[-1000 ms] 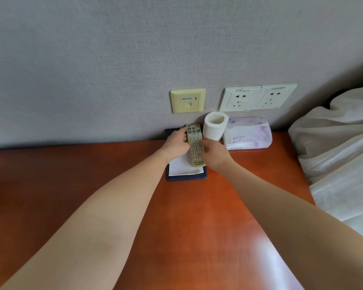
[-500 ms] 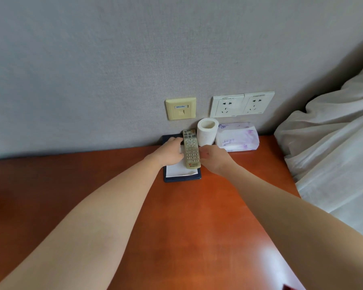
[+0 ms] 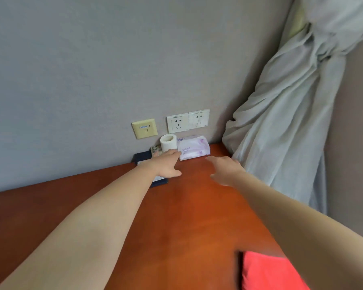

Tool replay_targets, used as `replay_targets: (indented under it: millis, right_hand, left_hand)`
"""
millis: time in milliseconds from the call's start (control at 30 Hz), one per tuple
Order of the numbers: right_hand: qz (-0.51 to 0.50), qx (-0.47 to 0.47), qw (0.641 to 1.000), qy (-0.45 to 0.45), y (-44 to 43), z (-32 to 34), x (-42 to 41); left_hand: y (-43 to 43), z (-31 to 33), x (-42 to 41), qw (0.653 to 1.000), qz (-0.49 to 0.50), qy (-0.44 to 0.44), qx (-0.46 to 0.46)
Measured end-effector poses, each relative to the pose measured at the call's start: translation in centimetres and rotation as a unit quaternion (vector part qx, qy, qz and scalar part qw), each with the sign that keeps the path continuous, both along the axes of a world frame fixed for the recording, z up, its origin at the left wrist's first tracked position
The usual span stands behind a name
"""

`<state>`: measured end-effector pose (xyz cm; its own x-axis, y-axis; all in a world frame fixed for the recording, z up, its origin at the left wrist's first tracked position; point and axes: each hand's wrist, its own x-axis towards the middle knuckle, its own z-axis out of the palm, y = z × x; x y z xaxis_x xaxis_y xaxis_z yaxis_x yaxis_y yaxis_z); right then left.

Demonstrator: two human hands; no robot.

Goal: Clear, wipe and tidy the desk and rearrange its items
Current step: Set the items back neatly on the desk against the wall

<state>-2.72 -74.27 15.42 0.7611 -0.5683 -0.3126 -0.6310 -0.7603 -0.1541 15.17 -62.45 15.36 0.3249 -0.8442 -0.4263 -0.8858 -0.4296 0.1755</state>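
Note:
A white and purple tissue pack point(image 3: 194, 147) lies against the wall at the back of the reddish-brown desk point(image 3: 189, 208). My left hand point(image 3: 168, 164) stretches out with straight fingers, its tips at the pack's left end. My right hand point(image 3: 224, 169) hovers open just right of the pack, apart from it. A white paper roll point(image 3: 168, 142) stands left of the pack. The grey remote point(image 3: 155, 151) lies on a dark blue notepad folder point(image 3: 142, 159), both mostly hidden by my left hand and forearm.
A tied grey-white curtain point(image 3: 289, 114) hangs at the desk's right edge. Two white sockets point(image 3: 188, 120) and a beige wall plate point(image 3: 144, 128) sit on the wall above the items. A red cloth point(image 3: 270, 271) lies at the desk's near right corner.
Both hands have let go of the remote, which now lies on the folder, and moved right toward the tissue pack. The view has swung right and up, showing the curtain and red cloth.

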Motion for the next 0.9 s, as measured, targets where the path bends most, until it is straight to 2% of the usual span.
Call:
replay_targets:
  millis: [400,700,900]
  right_hand:
    - [-0.18,-0.048,0.982,-0.018,-2.4,5.2,-27.7]
    - [-0.307,-0.087,0.948,-0.011,-0.4,6.8,-48.7]
    - [-0.416,-0.112,0.902,-0.018,3.6,6.9,-61.4]
  left_hand:
    - [-9.8,4.8,-24.9,0.977,-0.205,-0.004,-0.061]
    - [-12.9,6.5,-46.0,0.925,-0.369,0.022,-0.088]
    - [-13.0,7.3,-58.6,0.877,-0.467,0.056,-0.103]
